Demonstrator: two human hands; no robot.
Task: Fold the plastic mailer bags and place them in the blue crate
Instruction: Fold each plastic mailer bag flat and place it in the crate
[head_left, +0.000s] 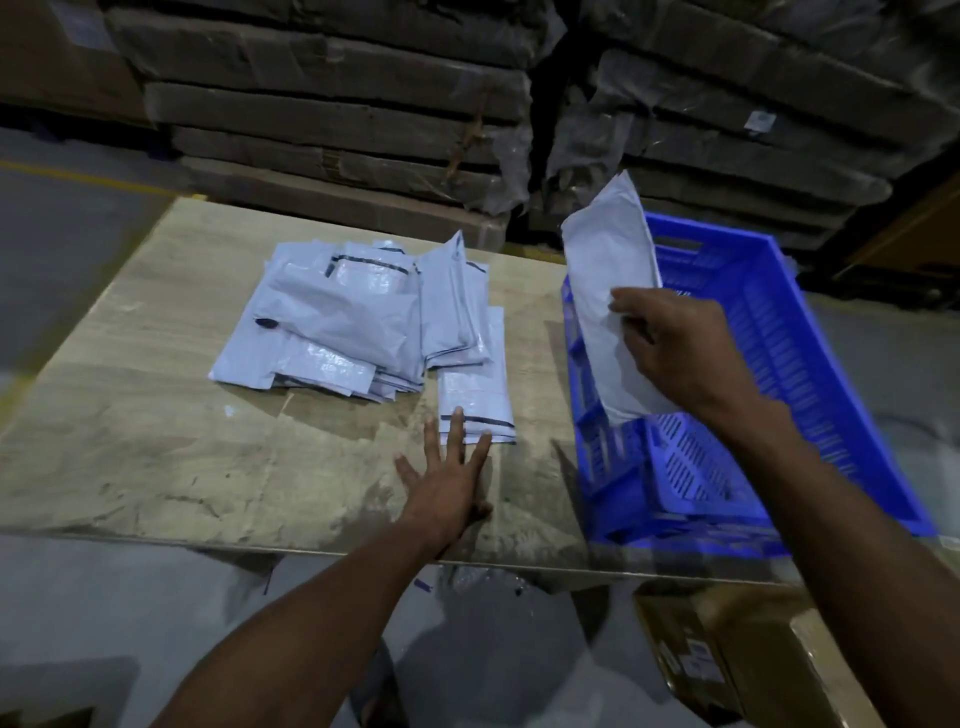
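Observation:
My right hand (672, 348) grips a folded pale grey mailer bag (610, 270) and holds it upright over the left side of the blue crate (810, 364). My left hand (447, 478) lies flat on the table with straight fingers, its fingertips touching the near end of a narrow folded mailer (475, 395). A loose pile of several grey mailer bags (343, 322) lies in the middle of the table, beyond my left hand.
The crate stands on the right end of a wooden table (156, 415) whose near edge runs across the view. Wrapped stacks of flat cartons (337, 104) rise behind the table. A brown cardboard box (727, 660) sits on the floor at the lower right.

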